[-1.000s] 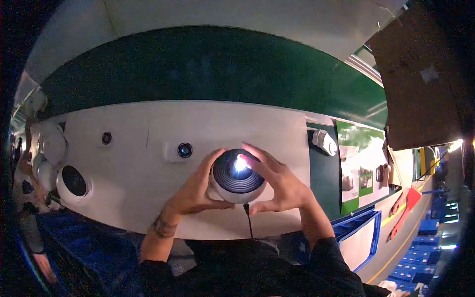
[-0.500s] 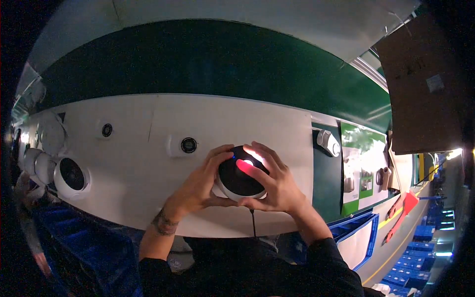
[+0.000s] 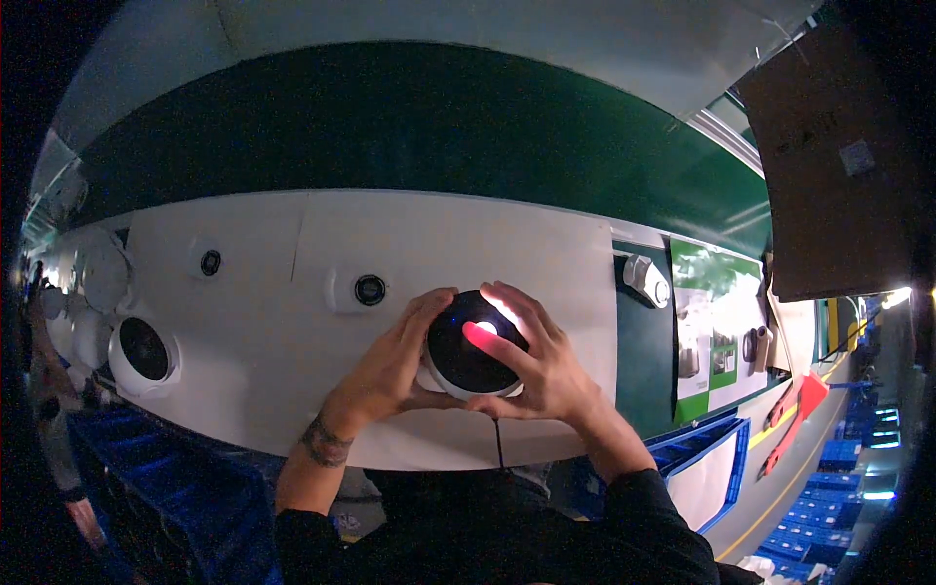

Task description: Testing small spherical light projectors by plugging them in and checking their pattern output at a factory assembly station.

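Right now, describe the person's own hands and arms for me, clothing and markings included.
The left hand and right hand are both bare, without gloves. Black sleeves leave the forearms uncovered. A dark, patterned, tattoo-like marking bands the left forearm near the wrist.

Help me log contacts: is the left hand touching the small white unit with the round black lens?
Apart. The head view shows white worktop between the left hand and the small white unit; that hand curls around the round device.
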A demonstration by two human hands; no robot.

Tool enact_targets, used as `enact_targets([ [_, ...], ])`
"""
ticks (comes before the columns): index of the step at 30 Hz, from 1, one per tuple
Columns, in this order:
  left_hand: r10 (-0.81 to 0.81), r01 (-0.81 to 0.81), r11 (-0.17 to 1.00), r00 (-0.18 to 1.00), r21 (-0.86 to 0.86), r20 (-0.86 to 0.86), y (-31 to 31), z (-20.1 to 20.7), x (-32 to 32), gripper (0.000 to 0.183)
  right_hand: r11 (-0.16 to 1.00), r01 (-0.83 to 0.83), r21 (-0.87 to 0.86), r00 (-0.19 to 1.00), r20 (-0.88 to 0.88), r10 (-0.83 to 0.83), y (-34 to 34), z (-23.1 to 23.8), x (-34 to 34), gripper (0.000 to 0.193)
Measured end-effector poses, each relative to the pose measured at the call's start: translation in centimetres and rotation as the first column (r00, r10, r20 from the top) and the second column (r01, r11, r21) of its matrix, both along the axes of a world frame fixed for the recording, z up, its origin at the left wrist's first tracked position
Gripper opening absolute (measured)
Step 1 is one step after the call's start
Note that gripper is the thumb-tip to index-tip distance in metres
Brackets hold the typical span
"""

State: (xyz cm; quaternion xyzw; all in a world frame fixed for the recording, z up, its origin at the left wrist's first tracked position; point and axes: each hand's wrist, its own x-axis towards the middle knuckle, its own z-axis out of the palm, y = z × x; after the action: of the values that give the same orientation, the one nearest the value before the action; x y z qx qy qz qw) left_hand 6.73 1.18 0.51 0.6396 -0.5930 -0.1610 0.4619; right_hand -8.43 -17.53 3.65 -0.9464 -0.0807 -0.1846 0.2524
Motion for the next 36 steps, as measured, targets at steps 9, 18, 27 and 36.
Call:
enact_targets([
  [9,-0.089,0.082,0.981,0.996,0.175,0.031,-0.8,1.0,1.1,0.117,0.999,-0.001,-0.045,1.000,-0.019,0.000,-0.2,0.3,-0.3,0.073],
  [18,-0.083,0.076,0.987,0.996,0.141,0.045,-1.1,0.8,1.2,0.123,1.000,0.008,-0.013,1.000,-0.014,-0.008,-0.2,0.2,-0.5,0.069],
  [27,-0.148,0.103,0.956,0.978,0.276,0.147,-2.1,2.3,1.6,0.130,1.000,-0.010,0.010,0.999,0.042,0.010,-0.3,-0.1,-0.6,0.065],
  [36,-0.252,0.191,0.936,0.950,0.296,0.184,-3.0,2.8,2.7,0.125,1.000,-0.011,0.022,0.998,0.061,0.010,-0.6,-0.4,-0.6,0.065],
])
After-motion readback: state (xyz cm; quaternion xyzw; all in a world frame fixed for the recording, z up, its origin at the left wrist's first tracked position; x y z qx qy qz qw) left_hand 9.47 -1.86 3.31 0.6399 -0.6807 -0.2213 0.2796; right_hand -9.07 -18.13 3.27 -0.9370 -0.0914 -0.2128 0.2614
